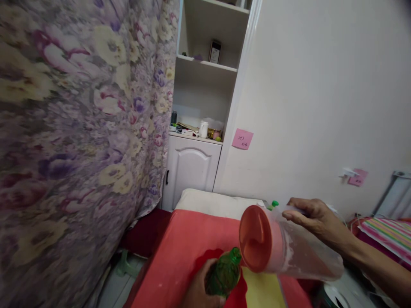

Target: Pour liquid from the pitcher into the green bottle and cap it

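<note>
My left hand (201,287) is wrapped round a green bottle (224,276), whose uncapped-looking neck tilts up and to the right. In my right hand (310,214), the fingers close on the handle of a clear plastic pitcher (308,256) with an orange-red lid (256,239). The pitcher lies nearly on its side, lid end to the left, close beside the bottle's mouth. Whether liquid runs between them I cannot tell. Below the bottle are a red scalloped-edged item (241,293) and a yellow sheet (261,288).
A red-covered table (183,239) stretches in front of me. Behind the pitcher shows a green cap (274,204). An opened can (334,295) stands at lower right. On the left hangs a flowered curtain (96,128), beside a white cabinet (194,167) and a stool (126,265).
</note>
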